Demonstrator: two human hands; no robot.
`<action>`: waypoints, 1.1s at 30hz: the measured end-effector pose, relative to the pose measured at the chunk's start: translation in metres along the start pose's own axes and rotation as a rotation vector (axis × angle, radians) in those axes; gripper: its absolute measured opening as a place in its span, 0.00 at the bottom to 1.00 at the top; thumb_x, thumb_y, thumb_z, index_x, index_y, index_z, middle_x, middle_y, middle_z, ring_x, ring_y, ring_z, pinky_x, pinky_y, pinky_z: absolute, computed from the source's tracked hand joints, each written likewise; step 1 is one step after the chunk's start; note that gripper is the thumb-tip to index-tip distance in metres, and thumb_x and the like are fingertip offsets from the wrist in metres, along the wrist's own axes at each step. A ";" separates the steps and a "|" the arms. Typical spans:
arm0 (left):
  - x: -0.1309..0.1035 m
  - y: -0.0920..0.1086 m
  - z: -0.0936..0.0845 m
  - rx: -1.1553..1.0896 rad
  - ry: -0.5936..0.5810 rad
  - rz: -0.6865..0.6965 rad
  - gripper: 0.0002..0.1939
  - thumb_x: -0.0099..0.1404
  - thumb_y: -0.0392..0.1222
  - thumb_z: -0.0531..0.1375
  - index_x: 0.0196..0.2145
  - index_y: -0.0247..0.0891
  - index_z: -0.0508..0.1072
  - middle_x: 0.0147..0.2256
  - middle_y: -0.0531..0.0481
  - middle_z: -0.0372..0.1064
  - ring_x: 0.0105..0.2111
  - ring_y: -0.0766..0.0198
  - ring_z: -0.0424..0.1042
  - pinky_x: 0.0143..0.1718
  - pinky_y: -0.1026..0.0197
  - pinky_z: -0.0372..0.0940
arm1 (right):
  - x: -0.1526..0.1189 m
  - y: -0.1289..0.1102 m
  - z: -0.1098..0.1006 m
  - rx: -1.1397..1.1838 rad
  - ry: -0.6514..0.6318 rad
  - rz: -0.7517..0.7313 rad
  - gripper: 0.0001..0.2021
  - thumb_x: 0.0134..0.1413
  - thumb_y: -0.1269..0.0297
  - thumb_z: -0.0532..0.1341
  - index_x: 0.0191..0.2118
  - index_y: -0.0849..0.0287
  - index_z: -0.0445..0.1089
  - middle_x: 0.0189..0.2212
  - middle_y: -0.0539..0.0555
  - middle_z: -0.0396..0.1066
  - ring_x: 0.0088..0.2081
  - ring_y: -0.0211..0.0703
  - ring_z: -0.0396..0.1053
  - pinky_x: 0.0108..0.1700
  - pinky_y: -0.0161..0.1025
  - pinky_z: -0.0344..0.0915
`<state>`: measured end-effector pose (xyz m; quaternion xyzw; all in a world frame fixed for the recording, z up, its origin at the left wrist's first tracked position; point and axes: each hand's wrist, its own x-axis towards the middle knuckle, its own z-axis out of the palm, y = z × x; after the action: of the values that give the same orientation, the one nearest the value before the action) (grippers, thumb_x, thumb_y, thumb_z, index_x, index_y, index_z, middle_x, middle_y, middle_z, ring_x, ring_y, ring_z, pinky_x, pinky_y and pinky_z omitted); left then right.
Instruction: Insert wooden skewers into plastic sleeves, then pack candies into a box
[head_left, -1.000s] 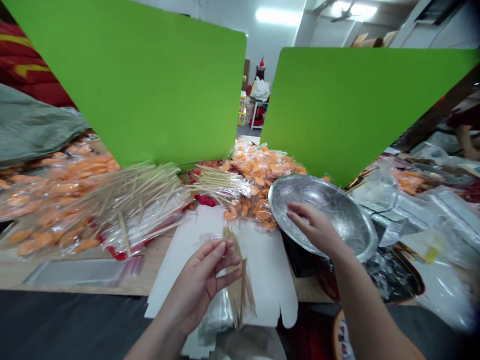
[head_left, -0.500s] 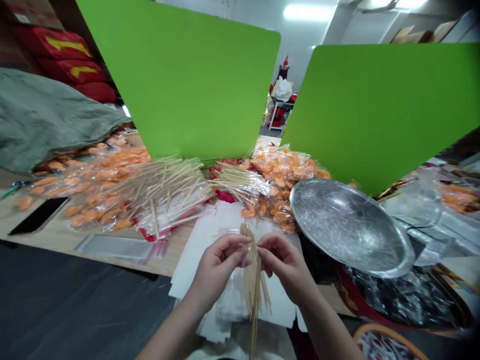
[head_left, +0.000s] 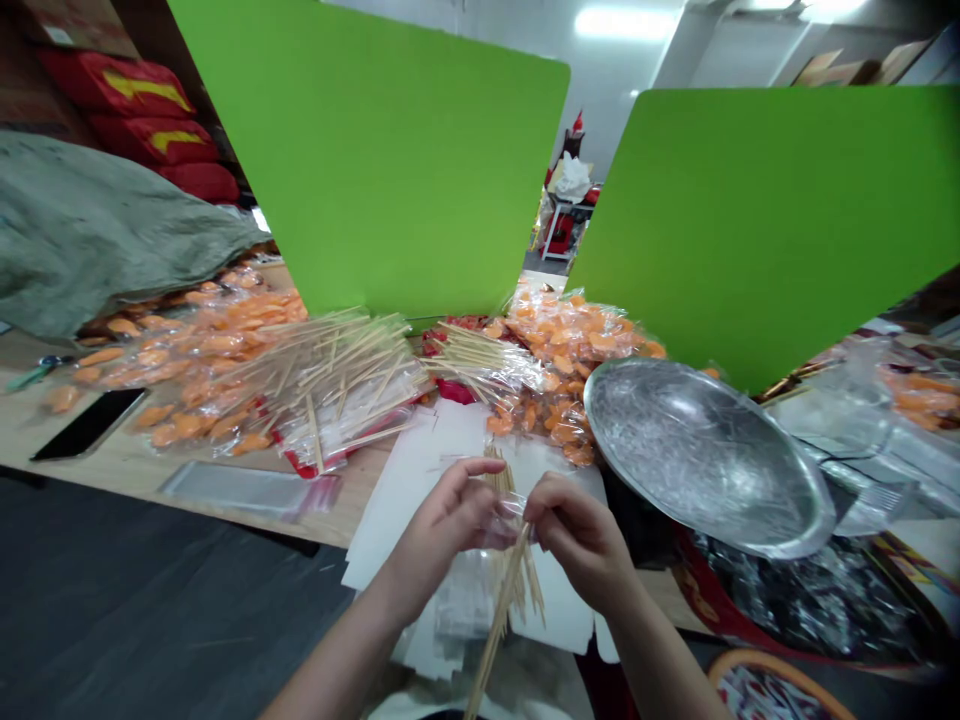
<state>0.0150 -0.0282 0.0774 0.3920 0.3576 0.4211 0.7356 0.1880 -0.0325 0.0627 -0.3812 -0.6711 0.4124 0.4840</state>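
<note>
My left hand [head_left: 466, 508] pinches a small clear plastic bag [head_left: 512, 508] above white sheets [head_left: 397, 480]. Close on its right, my right hand [head_left: 571, 525] is closed on the upper end of a bundle of thin wooden sticks [head_left: 496, 625], which slants down toward me. More loose sticks [head_left: 531, 585] lie on the sheets beneath my hands, beside a stack of clear plastic bags [head_left: 463, 598]. The bag's edge meets the tips of my right fingers; exactly what they grip there is too small to tell.
A metal bowl [head_left: 705, 455] tilts at the right. Bagged orange pieces [head_left: 217, 350] and stick piles [head_left: 337, 370] lie left and behind. A phone [head_left: 90, 425] rests at the left; green panels [head_left: 390, 170] stand behind. An orange-rimmed basket [head_left: 757, 658] is at lower right.
A clear bag now shows stretched between my hands. The stick bundle's lower end has swung left, and my right hand has closed more tightly round its top.
</note>
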 end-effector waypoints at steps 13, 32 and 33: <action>0.012 -0.027 -0.044 0.398 0.301 0.124 0.24 0.62 0.48 0.55 0.53 0.39 0.56 0.34 0.46 0.74 0.34 0.60 0.74 0.38 0.55 0.68 | 0.027 0.023 0.012 0.176 0.017 0.607 0.18 0.49 0.50 0.60 0.30 0.63 0.71 0.24 0.53 0.70 0.22 0.35 0.66 0.20 0.31 0.64; 0.025 -0.118 -0.105 1.364 0.539 0.209 0.17 0.62 0.34 0.50 0.46 0.40 0.72 0.52 0.39 0.64 0.53 0.50 0.60 0.54 0.44 0.53 | 0.020 0.127 -0.002 -0.560 0.186 0.859 0.09 0.40 0.63 0.63 0.20 0.59 0.62 0.19 0.54 0.66 0.28 0.47 0.67 0.30 0.38 0.58; 0.028 -0.114 -0.102 1.253 0.552 0.176 0.15 0.60 0.35 0.51 0.43 0.40 0.73 0.50 0.39 0.65 0.51 0.49 0.60 0.53 0.44 0.53 | 0.009 0.129 0.005 -0.602 0.171 0.873 0.09 0.40 0.64 0.63 0.20 0.58 0.62 0.22 0.56 0.68 0.30 0.49 0.67 0.31 0.39 0.58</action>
<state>-0.0228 -0.0137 -0.0731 0.6493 0.6745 0.2777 0.2152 0.1953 0.0228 -0.0542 -0.7788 -0.4971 0.3322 0.1898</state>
